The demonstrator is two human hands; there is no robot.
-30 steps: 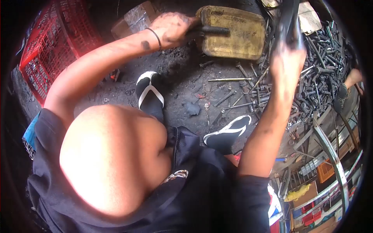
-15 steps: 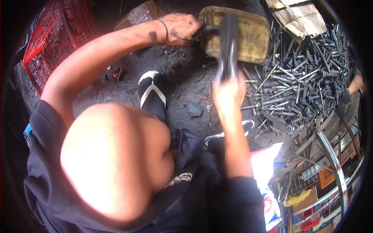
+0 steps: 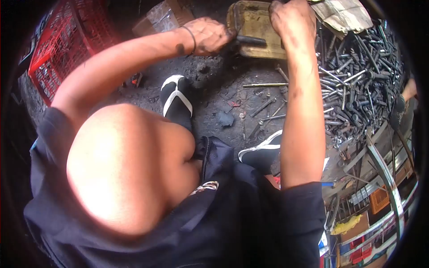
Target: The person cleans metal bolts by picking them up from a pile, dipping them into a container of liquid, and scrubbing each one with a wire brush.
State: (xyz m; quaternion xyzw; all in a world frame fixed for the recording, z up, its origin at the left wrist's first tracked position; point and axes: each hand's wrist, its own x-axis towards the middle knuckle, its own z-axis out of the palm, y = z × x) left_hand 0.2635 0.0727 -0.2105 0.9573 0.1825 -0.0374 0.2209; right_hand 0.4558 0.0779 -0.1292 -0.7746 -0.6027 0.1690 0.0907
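Note:
My left hand [image 3: 208, 36], smeared with black grime, is closed around one end of a dark bolt [image 3: 251, 40]. The bolt points right, over a stained yellow container [image 3: 255, 51] lying on the ground. My right hand [image 3: 292, 20] is at the top of the view, its fingers curled over the container's right part. Whatever it grips is hidden behind the hand or beyond the frame's upper edge.
A large heap of bolts and rods [image 3: 357, 76] covers the ground at right, with flattened cardboard [image 3: 344, 15] behind it. Red plastic crates [image 3: 67, 44] stand at left. My sandalled foot [image 3: 177, 96] is on dark soil. Metal framing [image 3: 384, 174] is at lower right.
My right hand has moved up and right, from below the container to its right part. The long dark tool it held is out of sight. My left hand stays nearly in place.

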